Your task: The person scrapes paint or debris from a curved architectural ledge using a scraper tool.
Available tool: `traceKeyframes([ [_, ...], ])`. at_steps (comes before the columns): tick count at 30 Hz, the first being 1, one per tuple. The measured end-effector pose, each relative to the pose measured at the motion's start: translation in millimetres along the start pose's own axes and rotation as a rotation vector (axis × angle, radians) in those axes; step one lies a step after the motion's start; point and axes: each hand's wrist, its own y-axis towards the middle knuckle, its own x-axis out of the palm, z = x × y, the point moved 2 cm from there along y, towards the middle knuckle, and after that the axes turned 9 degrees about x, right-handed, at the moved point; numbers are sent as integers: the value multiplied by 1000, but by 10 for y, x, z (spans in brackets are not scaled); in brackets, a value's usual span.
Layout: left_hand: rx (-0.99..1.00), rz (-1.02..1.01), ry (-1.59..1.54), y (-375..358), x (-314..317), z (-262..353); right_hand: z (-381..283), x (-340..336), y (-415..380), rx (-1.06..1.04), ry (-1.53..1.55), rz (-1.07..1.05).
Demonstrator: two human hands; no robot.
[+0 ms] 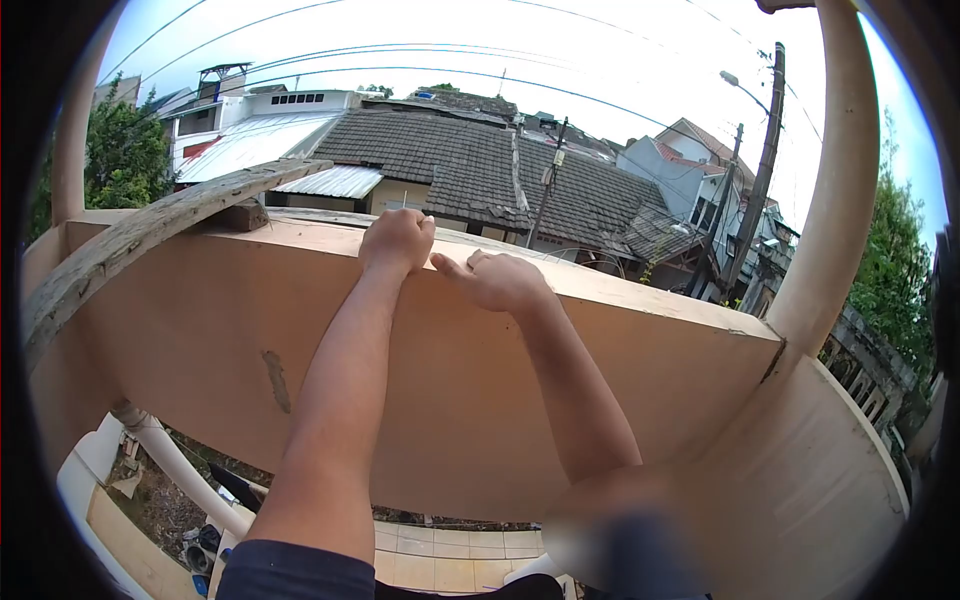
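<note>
Both arms reach out to the top of a peach-painted wall (450, 370). My left hand (397, 242) is closed in a fist over the top edge, thumb on its right side. A thin pale upright line shows just above its knuckles; what the fist holds, if anything, I cannot tell. Close to its right, my right hand (503, 281) rests on the ledge (640, 305), back of the hand up. Its thumb stretches left toward the fist, and its other fingers lie over the ledge, partly hidden behind the hand.
A weathered wooden plank (150, 232) slopes up at the left beside a small wood block (238, 216) on the ledge. A round column (835, 170) stands at the right. Below are a white pipe (190, 470) and floor tiles (450, 555). Tiled roofs (420, 150) and wires lie beyond.
</note>
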Motion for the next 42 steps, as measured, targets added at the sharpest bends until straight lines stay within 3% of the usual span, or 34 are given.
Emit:
traceKeyframes([
  [3, -15, -5, 24, -30, 23, -53, 5, 46, 7, -63, 0, 120],
  [5, 37, 131, -13, -18, 80, -90, 12, -44, 104, -13, 84, 137],
  [6, 26, 105, -14, -20, 63, -81, 45, 56, 257, -29, 139, 306],
  [9, 34, 105, -21, -20, 53, -68, 92, 170, 551, -77, 133, 498],
  [13, 29, 149, -21, -39, 49, -75, 139, 200, 590, -43, 185, 373],
  [14, 38, 155, -17, -37, 60, -80, 182, 203, 628, 2, 226, 220],
  [20, 47, 164, -13, -52, 77, -84, 150, 258, 463, 17, 290, 338],
  [23, 87, 159, 17, -49, 78, -87, 131, 131, 419, 174, 363, 216],
  [24, 87, 146, 7, -67, 49, -71, 134, 156, 396, 150, 388, 357],
  [27, 85, 126, -9, -68, 68, -73, 187, 151, 392, 105, 396, 291],
  [29, 90, 143, 4, -72, 52, -71, 222, 197, 437, 33, 431, 354],
  [31, 89, 156, 9, -68, 74, -83, 204, 122, 381, 55, 379, 149],
  [35, 68, 133, 0, -75, 45, -56, 231, 203, 458, -5, 252, 180],
  [37, 89, 146, 0, -79, 61, -47, 225, 198, 420, 22, 224, 45],
  [41, 146, 203, 25, -66, 77, -67, 140, 272, 565, -8, 104, 86],
  [42, 62, 84, 30, -74, 4, -12, 69, 227, 569, 25, 82, 7],
])
